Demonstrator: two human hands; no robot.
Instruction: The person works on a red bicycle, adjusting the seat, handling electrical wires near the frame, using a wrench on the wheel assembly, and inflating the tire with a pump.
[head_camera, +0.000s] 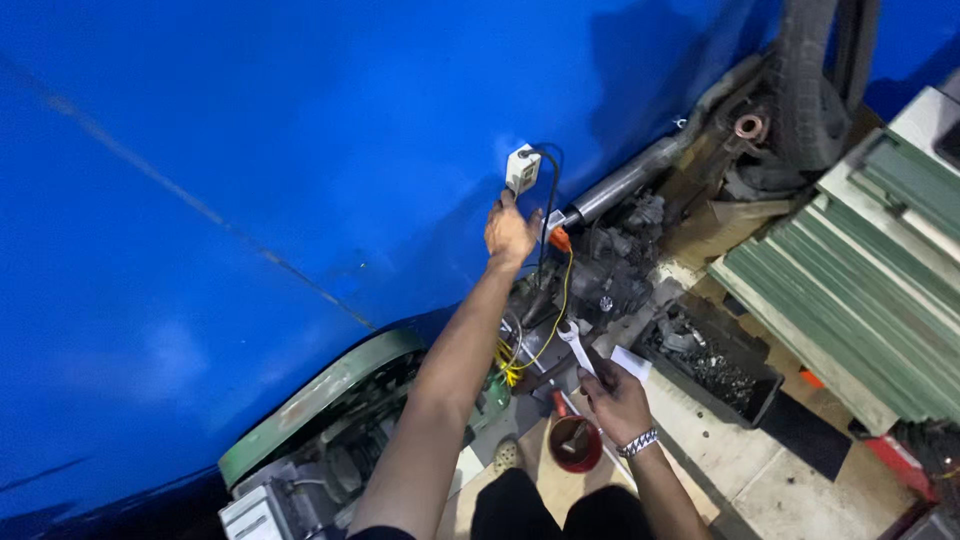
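– what fills the upper left?
– a blue panel (250, 200). at centre the left hand (510, 235) reaches a small white box (522, 168); fingers look closed, hard to tell.
– lower down?
– the right hand (612, 398) is clamped on a silver wrench (576, 345).

Head camera looks steeply down, close over both outstretched arms.

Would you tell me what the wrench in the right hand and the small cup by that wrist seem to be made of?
The wrench held by the right hand looks like bare polished steel: silvery, bright highlights. The red cup looks like plastic, judging by its even, slightly glossy red, though painted metal cannot be ruled out.
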